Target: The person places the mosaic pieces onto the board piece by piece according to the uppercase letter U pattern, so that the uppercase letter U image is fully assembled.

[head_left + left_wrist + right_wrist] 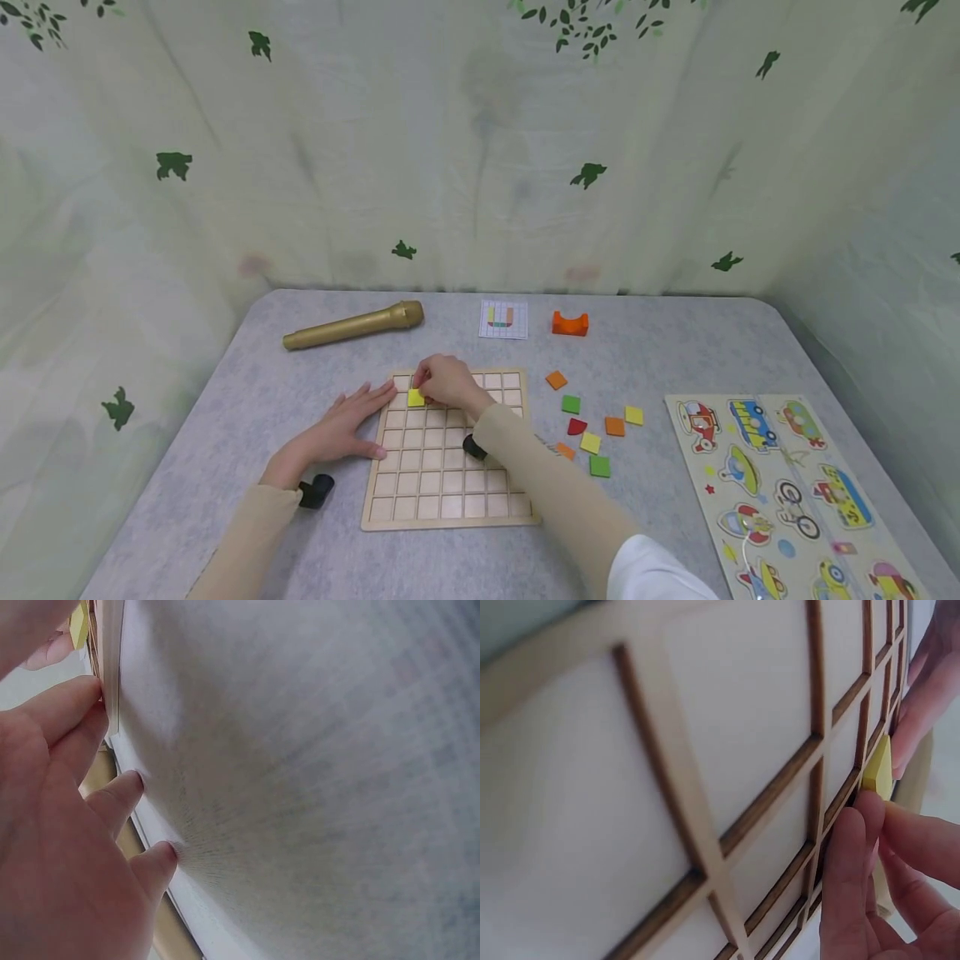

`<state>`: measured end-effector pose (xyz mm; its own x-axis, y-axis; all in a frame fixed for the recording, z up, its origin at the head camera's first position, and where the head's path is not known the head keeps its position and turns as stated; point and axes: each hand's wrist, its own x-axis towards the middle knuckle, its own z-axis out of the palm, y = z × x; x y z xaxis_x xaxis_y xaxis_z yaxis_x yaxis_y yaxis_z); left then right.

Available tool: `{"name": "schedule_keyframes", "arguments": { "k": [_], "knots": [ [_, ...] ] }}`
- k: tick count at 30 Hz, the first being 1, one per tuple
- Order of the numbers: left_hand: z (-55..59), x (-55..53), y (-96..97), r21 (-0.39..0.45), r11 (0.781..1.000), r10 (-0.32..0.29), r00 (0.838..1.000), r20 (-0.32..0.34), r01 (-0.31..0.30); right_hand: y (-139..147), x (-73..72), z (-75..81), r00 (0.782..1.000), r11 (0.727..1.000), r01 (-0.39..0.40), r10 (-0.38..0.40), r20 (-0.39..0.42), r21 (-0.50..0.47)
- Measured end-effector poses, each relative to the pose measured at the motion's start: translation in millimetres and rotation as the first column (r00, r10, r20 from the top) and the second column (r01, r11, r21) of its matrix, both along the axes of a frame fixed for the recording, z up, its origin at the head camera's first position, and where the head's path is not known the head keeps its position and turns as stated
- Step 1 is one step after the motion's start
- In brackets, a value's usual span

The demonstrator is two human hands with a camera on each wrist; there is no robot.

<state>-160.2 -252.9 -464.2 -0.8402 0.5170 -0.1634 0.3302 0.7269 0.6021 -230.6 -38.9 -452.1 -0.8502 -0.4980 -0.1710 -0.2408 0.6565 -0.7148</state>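
A yellow square tile (416, 398) lies at the upper left of a wooden grid board (450, 523). My right hand (447, 383) pinches that tile at its right edge, between thumb and fingers; the right wrist view shows the yellow tile (879, 771) tilted against the grid's ridges. My left hand (347, 427) lies at the board's left edge with fingers spread, its index finger and thumb touching the frame. In the left wrist view the left hand's fingertips (154, 862) rest on the table and against the board's side.
Loose orange, green, yellow and red tiles (600, 466) lie right of the board. Behind it are a gold microphone (352, 326), a pattern card (504, 320) and an orange curved block (570, 324). A vehicle puzzle board (780, 500) covers the table's right side.
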Motion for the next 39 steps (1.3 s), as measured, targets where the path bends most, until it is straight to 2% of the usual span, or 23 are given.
{"name": "schedule_keyframes", "arguments": {
  "k": [5,10,13,19,23,28,31,34,37,39],
  "knots": [
    [-3.3,-0.6,-1.0,0.002,1.000,-0.003,1.000,-0.006,0.003,-0.4,1.0,-1.3,0.997,0.998,-0.005,0.010,-0.077,0.064],
    [-5.0,-0.8,-2.0,0.021,1.000,-0.005,1.000,-0.018,0.005,1.2,2.0,-2.4,0.998,0.998,-0.017,0.020,-0.057,0.053],
    [-5.1,-0.3,-2.2,0.028,1.000,-0.011,1.000,-0.027,0.012,1.6,1.4,-3.5,0.996,0.997,-0.044,0.049,-0.071,0.067],
    [-4.8,-0.2,-1.3,0.013,1.000,-0.007,1.000,-0.021,0.008,3.2,2.1,-4.8,0.996,0.997,-0.050,0.054,-0.073,0.055],
    [-3.8,0.3,-0.9,0.008,1.000,-0.007,1.000,-0.021,0.007,7.6,1.4,-5.2,0.999,0.997,-0.038,0.039,0.016,-0.064],
    [-4.1,-0.3,-1.2,-0.013,1.000,0.002,1.000,-0.011,-0.002,21.1,-3.6,-5.6,0.990,0.966,-0.029,0.063,0.128,-0.257],
    [-4.4,-0.7,-1.1,-0.024,1.000,0.009,1.000,-0.003,-0.010,34.4,-5.1,0.4,0.982,0.949,-0.031,0.087,0.167,-0.314],
    [-5.0,-1.0,-1.1,-0.026,1.000,0.009,1.000,-0.007,-0.009,51.2,-5.9,6.7,0.964,0.928,-0.020,0.116,0.238,-0.373],
    [-5.4,-1.3,-0.8,-0.019,1.000,0.004,1.000,-0.014,-0.004,71.1,-9.5,6.7,0.947,0.908,-0.022,0.153,0.282,-0.419],
    [-5.0,-1.1,-0.5,-0.017,1.000,0.003,1.000,-0.014,-0.003,85.8,-12.0,4.7,0.944,0.902,-0.040,0.176,0.280,-0.430]
  ]
}}
